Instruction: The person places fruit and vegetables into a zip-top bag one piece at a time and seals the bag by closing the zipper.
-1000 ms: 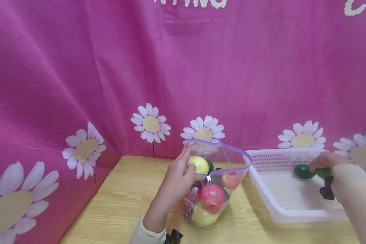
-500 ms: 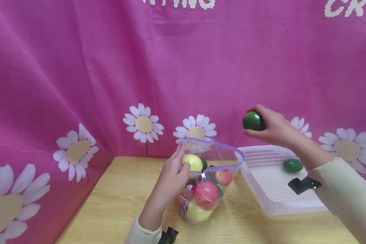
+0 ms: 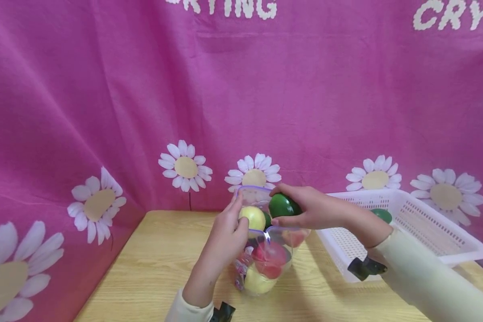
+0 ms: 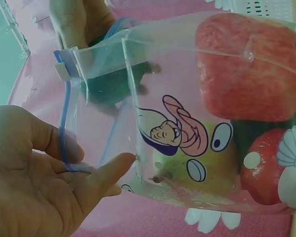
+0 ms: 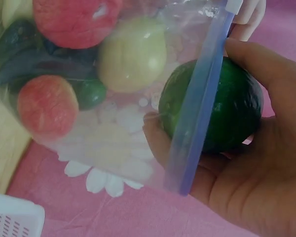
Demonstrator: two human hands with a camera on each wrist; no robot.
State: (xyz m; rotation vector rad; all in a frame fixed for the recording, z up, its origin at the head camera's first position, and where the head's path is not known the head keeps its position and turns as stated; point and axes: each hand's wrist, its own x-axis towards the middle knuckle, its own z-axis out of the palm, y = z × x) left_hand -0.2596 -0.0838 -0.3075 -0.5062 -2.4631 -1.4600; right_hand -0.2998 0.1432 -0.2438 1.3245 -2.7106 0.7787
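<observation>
My left hand (image 3: 224,232) pinches the purple-edged rim of a clear zip bag (image 4: 172,69) standing on the table. A white slider (image 4: 62,71) sits on the rim. Inside are a yellow-green fruit (image 3: 252,218) near the mouth, a large red fruit (image 4: 249,66), a smaller red fruit (image 3: 295,237), dark green items and another pale fruit (image 3: 259,281) at the bottom. My right hand (image 3: 322,206) grips a glossy dark green avocado (image 3: 283,205) at the bag's mouth. In the right wrist view, the rim crosses in front of this avocado (image 5: 237,108), and the fingertips reach inside.
A white perforated basket (image 3: 463,258) stands at the right, with one green avocado (image 3: 381,215) visible and partly hidden by my right arm. The wooden table (image 3: 145,268) meets a pink flowered cloth (image 3: 326,89) at its back and left.
My right hand has lifted an avocado from the basket and carried it left, then down to the bag's mouth. My left hand keeps holding the rim. The head view has shifted slightly.
</observation>
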